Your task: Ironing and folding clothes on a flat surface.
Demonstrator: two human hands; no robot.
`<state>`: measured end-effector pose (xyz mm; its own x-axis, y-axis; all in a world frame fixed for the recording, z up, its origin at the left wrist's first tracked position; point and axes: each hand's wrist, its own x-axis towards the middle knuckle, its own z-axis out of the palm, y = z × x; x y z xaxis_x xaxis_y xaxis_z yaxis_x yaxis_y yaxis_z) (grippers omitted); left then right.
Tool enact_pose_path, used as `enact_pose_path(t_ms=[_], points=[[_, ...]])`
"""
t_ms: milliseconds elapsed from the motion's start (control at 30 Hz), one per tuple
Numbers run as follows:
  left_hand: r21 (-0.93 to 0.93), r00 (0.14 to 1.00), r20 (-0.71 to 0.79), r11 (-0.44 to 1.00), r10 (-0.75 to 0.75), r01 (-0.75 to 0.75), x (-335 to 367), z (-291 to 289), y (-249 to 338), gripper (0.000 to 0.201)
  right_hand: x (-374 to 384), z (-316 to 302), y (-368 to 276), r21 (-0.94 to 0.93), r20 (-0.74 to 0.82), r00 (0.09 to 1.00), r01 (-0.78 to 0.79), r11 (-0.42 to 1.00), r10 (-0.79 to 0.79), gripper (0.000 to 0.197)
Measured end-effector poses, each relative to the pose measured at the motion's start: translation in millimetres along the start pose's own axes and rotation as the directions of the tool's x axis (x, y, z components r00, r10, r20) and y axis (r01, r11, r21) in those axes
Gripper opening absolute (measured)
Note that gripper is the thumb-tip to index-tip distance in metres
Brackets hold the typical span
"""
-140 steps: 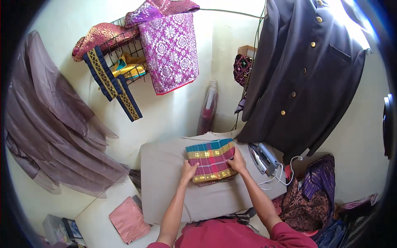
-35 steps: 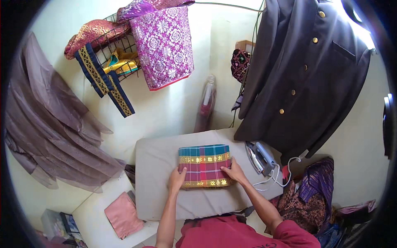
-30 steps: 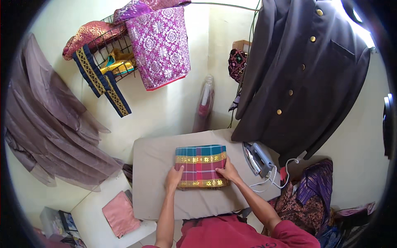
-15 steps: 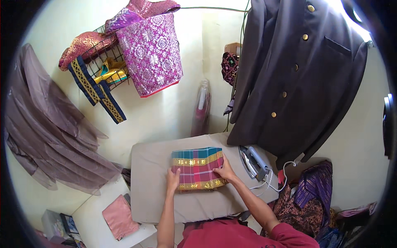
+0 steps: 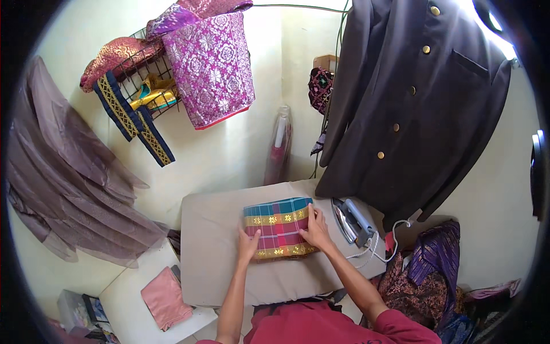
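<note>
A folded checked cloth in maroon, teal and gold lies on the beige padded ironing board. My left hand grips its left edge, thumb on top and fingers beside or beneath it. At the right edge my right hand holds the cloth the same way, with its thumb over the top. The fingertips under the cloth are hidden. Just right of that hand, a blue-grey iron rests on the board with its pale cord trailing off to the right.
A dark jacket with gold buttons hangs above the board's right end. On a low white surface at left lies a folded pink cloth. Piled fabrics sit at right. A wire basket draped with cloths hangs on the wall.
Both hands have shifted slightly right with the folded cloth between them. My right hand's fingers now reach further up along its right edge.
</note>
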<state>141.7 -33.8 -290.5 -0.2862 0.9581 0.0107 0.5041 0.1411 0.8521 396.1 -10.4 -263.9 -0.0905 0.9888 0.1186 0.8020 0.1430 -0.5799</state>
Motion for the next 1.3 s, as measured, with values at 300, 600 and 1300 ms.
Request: enact_pose_path(t_ms=[300,600,1300], points=[[-0.249,0.947,0.289,0.945,-0.137,0.212,-10.8,-23.3,-2.8,0.088,-16.6,-11.7,14.0,0.276,0.177,0.938,-0.337,0.900,0.297,0.106],[-0.359,0.945,0.323,0.918,-0.047,0.169,-4.3,-20.1,9.5,0.079,-2.9,-15.5,25.4,0.688,0.278,0.960,-0.180,0.703,-0.026,0.095],[0.339,0.979,0.183,0.941,-0.088,0.022,-42.8,-38.9,30.7,0.098,-43.6,-18.1,2.1,0.149,0.080,0.982,-0.180,0.972,0.170,0.094]])
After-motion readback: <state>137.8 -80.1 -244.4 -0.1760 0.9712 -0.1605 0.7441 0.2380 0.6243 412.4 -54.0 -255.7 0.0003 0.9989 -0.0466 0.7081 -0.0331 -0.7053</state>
